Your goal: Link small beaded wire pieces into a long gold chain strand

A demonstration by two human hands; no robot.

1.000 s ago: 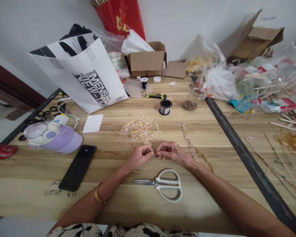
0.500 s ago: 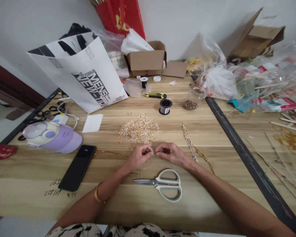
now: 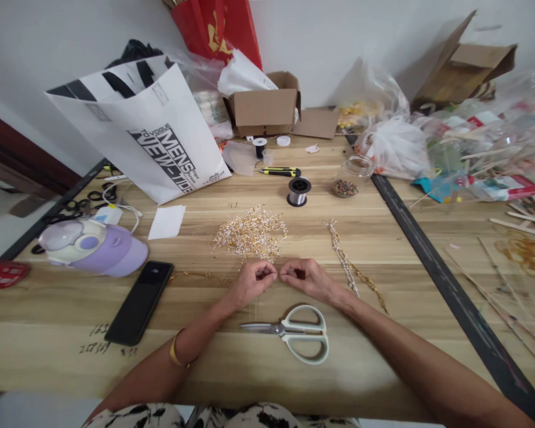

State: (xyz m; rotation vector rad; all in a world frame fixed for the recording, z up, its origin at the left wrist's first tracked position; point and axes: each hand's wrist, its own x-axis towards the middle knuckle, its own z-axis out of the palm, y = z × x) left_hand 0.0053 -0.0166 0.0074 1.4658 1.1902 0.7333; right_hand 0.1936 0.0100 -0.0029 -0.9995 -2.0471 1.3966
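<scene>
My left hand (image 3: 253, 282) and my right hand (image 3: 310, 279) meet almost fingertip to fingertip, just in front of a pile of small gold and clear beads (image 3: 249, 233). Both are closed in a pinch, and what lies between the fingers is too small to make out. Faint thin strands show on the wood below my left hand. Scissors (image 3: 301, 334) with pale handles lie nearer to me, blades pointing left. Silver and gold chains (image 3: 346, 261) lie to the right of my right hand. A thin gold chain (image 3: 200, 274) runs left from my left wrist.
A phone (image 3: 139, 303) and a purple bottle (image 3: 96, 245) occupy the left. Behind the beads are a wire spool (image 3: 299, 192), a yellow-black cutter (image 3: 280, 172) and a glass jar (image 3: 352, 177). A white bag (image 3: 142, 131) stands back left; plastic bags (image 3: 395, 148) and bottles crowd the right.
Both hands stay in the same place, with only a tiny shift of the fingertips. The things on the table have not moved.
</scene>
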